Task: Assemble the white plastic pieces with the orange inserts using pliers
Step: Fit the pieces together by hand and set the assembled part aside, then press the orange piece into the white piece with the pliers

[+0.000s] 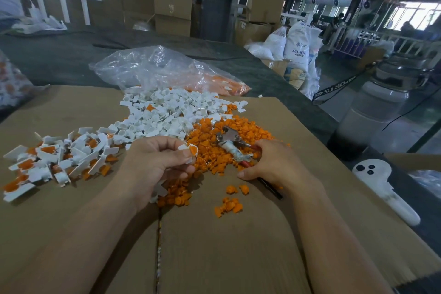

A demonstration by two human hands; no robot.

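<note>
Orange-capped white piece (189, 149) pinched by left hand (156, 162); right hand (274, 166) grips pliers (232, 144).

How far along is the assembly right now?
Done: a pile of assembled pieces lies at left. In hand: the left hand pinches a white piece with an orange insert; the right hand grips the pliers. Left: large heaps of loose white pieces and orange inserts.

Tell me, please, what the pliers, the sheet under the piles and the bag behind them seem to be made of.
The pliers show a dull bare metal head with rivets; the handles look red-coated, one apparently wrapped in whitish tape. The sheet is matte brown cardboard, with a flap seam. The bag is thin clear plastic film, crinkled, with glossy highlights.
</note>
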